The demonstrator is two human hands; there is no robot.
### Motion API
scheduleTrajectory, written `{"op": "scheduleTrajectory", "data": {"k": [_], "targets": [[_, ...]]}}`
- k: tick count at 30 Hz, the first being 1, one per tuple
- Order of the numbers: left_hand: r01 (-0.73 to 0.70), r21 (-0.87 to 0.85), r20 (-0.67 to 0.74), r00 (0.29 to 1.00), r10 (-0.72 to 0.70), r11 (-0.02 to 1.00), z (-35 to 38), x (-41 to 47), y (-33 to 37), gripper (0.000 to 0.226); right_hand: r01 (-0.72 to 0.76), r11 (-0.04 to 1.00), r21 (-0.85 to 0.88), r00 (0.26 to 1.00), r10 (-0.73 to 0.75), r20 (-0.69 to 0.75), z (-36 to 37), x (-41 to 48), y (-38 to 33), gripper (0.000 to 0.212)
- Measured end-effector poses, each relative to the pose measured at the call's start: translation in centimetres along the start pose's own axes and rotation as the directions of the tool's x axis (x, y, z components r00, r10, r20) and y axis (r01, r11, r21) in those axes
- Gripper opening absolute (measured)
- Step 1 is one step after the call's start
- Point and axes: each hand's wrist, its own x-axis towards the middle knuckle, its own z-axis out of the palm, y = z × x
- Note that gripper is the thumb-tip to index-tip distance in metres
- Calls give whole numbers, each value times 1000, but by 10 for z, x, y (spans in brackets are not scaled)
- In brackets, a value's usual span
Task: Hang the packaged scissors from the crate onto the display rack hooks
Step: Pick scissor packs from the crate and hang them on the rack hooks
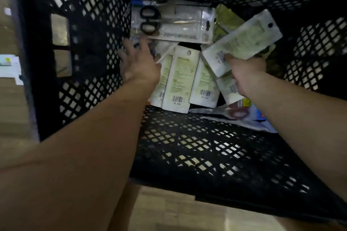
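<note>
The crate [187, 146], black mesh, is viewed from above. The packaged scissors lie in a loose pile on its bottom, at 12 o'clock from the frame centre.

Left hand [139, 62]: fingers straight and spread, palm down, over the pile's 9 o'clock edge. The fingertips are just beside the lower corner of the face-up pack [172, 22], which shows black-handled scissors. The hand is blurred, so contact with any pack cannot be told.

Right hand [244, 71]: it grips the held pack [242, 41] at its barcode end. This pack is tilted, printed back up, overlapping the packs beneath, with its hang hole toward 2 o'clock.

Between the hands, the back-up packs [180, 80] lie side by side, barcodes toward 6 o'clock. A red-handled pack [238, 113] lies at the pile's 4 o'clock, beside the near wall. Wooden floor [169, 212] shows at 6 o'clock.
</note>
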Motion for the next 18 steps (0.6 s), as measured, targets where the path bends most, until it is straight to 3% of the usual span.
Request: {"op": "scheduleTrajectory", "data": {"k": [3,5,8,11,14,16,18], "targets": [[-58,59,-28,998,60,997,-6,-4,-5,84,-7,999,32,999,6,33,-4,-8,-5,28],[-39,53,33,999,37,998,-14,-16,-4,94,-25,1000,19,998,24,52,-13,-20,-13,19],[102,-203,240,969,-52,974,-31,-41,-2,104,-21,999,36,994,17,106,-32,-50,-26,9],[281,-391,450,889,-84,876,-54,-79,-3,102,-42,999,31,979,35,198,-56,-99,-41,14],[494,-560,596,798,-90,666,-100,-131,0,77,-87,992,94,957,57,285,-91,-166,-63,34],[588,-666,655,756,-18,458,-147,-174,0,55,-86,990,109,946,47,321,-118,-222,-83,45],[628,-748,657,745,111,212,-206,-226,-7,49,-80,989,123,944,35,329,-150,-284,-105,47]]}}
